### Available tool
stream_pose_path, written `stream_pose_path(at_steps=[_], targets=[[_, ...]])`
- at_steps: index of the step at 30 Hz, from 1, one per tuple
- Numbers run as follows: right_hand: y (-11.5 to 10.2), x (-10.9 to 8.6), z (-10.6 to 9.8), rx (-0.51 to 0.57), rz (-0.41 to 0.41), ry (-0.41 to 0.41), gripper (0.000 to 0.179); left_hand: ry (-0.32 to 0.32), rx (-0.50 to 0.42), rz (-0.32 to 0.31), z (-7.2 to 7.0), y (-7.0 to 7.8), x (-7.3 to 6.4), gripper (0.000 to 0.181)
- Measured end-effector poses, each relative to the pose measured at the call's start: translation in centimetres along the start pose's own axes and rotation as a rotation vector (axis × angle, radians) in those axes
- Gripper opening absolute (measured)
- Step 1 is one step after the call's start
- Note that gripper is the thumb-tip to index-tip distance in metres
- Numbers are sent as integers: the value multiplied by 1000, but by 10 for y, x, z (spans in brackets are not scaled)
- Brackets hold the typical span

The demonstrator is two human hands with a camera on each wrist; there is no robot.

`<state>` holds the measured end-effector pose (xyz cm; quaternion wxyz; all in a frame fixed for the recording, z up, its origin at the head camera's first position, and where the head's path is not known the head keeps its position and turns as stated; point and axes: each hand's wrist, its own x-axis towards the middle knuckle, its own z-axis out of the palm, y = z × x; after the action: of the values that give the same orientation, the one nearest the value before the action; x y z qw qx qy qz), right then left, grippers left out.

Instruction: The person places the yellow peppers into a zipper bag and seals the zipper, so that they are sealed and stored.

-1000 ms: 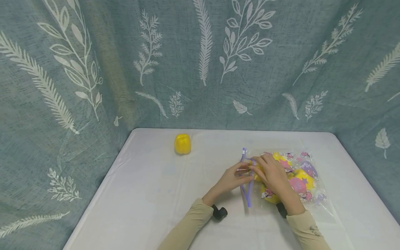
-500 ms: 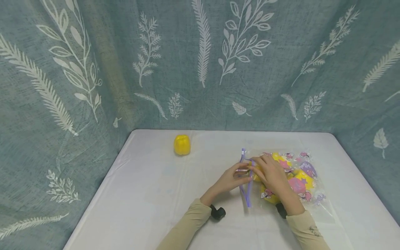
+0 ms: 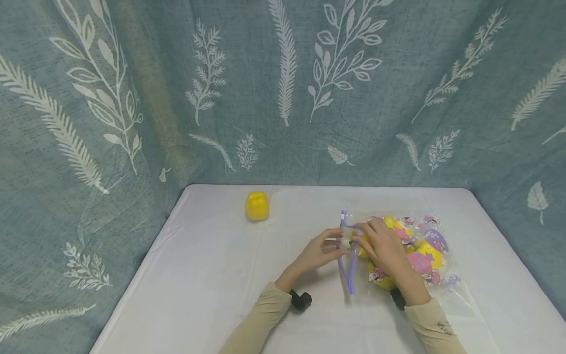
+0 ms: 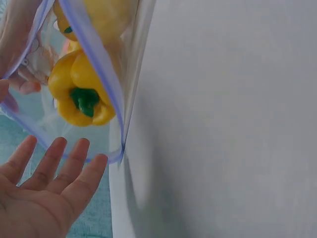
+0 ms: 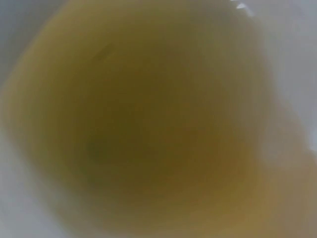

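Observation:
A clear zip bag (image 3: pixel 435 239) with pink and purple prints lies on the right half of the table, its purple zip edge (image 3: pixel 351 279) parted. Several yellow bell peppers are inside; one bell pepper (image 4: pixel 63 79) with a green stem faces the mouth in the left wrist view. My left hand (image 3: pixel 316 254) is at the mouth with fingers spread and nothing in them. My right hand (image 3: pixel 386 250) lies over the bag near its mouth, fingers bent at the rim, holding the plastic. The right wrist view is a blur of yellow.
Another yellow bell pepper (image 3: pixel 257 206) sits alone at the back left of the white table (image 3: pixel 199 265). A teal curtain (image 3: pixel 252 88) with white leaf prints hangs behind and at the sides. Black wrist cameras show under both wrists.
My left hand has drawn back a little to the left, out of the bag's mouth, and its fingers have come apart. My right hand and the bag stay put.

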<state>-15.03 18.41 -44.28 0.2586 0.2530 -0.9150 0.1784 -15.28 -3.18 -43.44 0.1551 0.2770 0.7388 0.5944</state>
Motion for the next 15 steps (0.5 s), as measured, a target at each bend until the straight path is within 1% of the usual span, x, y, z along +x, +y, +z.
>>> stream_pose_path(at_steps=[5, 9, 15], targets=[[0, 0, 0, 4, 0, 5, 34, 10, 7, -1, -8, 1, -3, 53], [1, 1, 0, 4, -3, 12, 33, 43, 39, -25, -15, -2, -4, 53], [1, 0, 1, -3, -4, 17, 33, 105, 65, -26, -22, -28, 0, 53]])
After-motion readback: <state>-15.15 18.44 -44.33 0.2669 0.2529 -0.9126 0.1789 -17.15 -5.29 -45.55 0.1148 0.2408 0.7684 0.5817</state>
